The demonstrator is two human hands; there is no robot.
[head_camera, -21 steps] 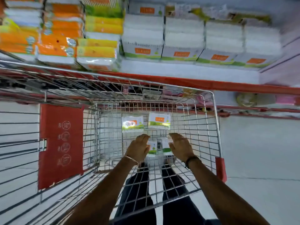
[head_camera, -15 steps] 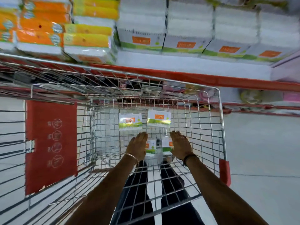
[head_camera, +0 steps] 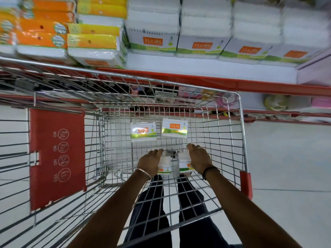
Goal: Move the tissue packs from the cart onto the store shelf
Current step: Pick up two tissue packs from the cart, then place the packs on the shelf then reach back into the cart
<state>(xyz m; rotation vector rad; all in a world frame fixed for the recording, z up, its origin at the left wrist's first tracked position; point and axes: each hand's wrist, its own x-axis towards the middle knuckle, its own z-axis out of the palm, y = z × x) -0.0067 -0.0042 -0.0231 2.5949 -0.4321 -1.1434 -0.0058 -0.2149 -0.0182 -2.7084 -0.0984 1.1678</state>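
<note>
Your left hand and right hand are both down inside the silver wire shopping cart, each with fingers closed around a small white-and-green tissue pack: the left pack and the right pack sit side by side, just apart. Two more white-and-green packs lie on the cart floor ahead of your knuckles. The cart's far rim stands between you and the red-edged white store shelf, where matching white packs are stacked at the back, leaving a bare strip along the front. Orange and yellow packs crowd its left.
</note>
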